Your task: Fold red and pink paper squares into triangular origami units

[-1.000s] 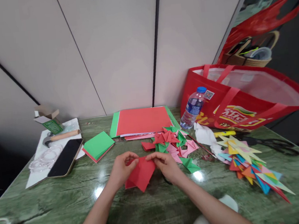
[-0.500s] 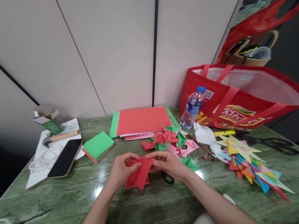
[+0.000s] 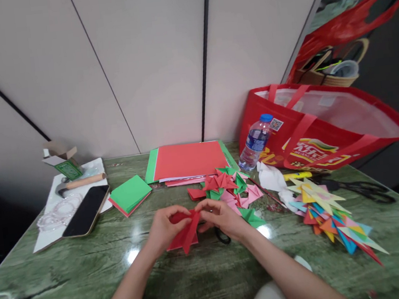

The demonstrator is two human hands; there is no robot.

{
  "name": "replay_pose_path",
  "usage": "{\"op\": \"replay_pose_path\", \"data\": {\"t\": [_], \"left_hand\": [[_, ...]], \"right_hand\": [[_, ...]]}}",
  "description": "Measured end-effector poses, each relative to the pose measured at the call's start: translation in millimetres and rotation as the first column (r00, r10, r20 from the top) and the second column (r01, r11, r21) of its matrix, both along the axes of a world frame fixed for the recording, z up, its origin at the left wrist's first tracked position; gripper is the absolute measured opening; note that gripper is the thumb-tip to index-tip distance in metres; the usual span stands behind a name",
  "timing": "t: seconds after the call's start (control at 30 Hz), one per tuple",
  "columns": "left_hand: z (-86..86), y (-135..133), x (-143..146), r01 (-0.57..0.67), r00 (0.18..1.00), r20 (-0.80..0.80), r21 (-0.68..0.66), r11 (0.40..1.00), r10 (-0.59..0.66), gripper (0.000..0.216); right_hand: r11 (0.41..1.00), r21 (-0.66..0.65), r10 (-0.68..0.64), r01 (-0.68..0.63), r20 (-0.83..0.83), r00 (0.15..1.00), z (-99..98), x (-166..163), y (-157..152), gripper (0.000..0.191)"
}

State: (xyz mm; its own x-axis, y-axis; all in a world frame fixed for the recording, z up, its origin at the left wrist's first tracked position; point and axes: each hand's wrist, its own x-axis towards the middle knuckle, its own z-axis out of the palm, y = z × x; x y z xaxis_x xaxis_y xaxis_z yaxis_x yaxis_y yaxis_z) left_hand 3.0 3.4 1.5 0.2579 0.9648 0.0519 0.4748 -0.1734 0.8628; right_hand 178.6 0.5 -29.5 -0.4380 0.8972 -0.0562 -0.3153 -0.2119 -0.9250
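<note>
Folded red paper [image 3: 190, 235] being held over the desk [image 3: 128, 283].
The left hand [image 3: 164, 229] is clamping its fingers on the left side, the right hand [image 3: 224, 219] pinching the top end, apparently keeping folds aligned; folded pieces [image 3: 220, 182] are lying beyond, presumably within reach.

The left hand [image 3: 165, 227] and right hand [image 3: 224, 219] are pinching red paper [image 3: 190, 236]. A bottle [image 3: 256, 141] is standing near the tabletop's [image 3: 100, 257] back edge.

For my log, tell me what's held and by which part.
Folded red paper, near its upper end: left grip at its left side, right grip at its right.
</note>
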Motion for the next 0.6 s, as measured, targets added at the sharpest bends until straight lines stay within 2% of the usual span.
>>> {"op": "replay_pose_path", "data": {"t": [0.17, 0.3, 0.37, 0.47, 0.6], "left_hand": [[-4.9, -2, 2, -0.023, 0.999, -0.025, 0.037, 0.999, 0.024, 0.009], [-4.6, -5, 6, -0.025, 1.000, -0.003, 0.026, 0.999, 0.025, 0.009], [-3.6, -6, 8, -0.030, 0.999, 0.014, 0.010, 1.000, 0.030, 0.009], [-3.6, -6, 9, -0.041, 0.998, 0.044, -0.020, 0.999, 0.042, 0.011], [-7.2, -5, 8, -0.040, 0.994, 0.097, -0.037, 0.999, 0.044, 0.015]], "right_hand": [[0.999, 0.031, -0.025, 0.024, 0.034, 0.999, -2.6, -1, 0, 0.024], [0.995, 0.033, -0.095, 0.094, 0.049, 0.994, -9.2, -4, 1, 0.036], [0.993, 0.038, -0.113, 0.110, 0.092, 0.989, -10.9, -6, 1, 0.037], [0.980, 0.053, -0.197, 0.192, 0.144, 0.970, -11.0, -7, 1, 0.034], [0.946, 0.100, -0.320, 0.309, 0.126, 0.939, -10.4, -8, 2, 0.028]]}}
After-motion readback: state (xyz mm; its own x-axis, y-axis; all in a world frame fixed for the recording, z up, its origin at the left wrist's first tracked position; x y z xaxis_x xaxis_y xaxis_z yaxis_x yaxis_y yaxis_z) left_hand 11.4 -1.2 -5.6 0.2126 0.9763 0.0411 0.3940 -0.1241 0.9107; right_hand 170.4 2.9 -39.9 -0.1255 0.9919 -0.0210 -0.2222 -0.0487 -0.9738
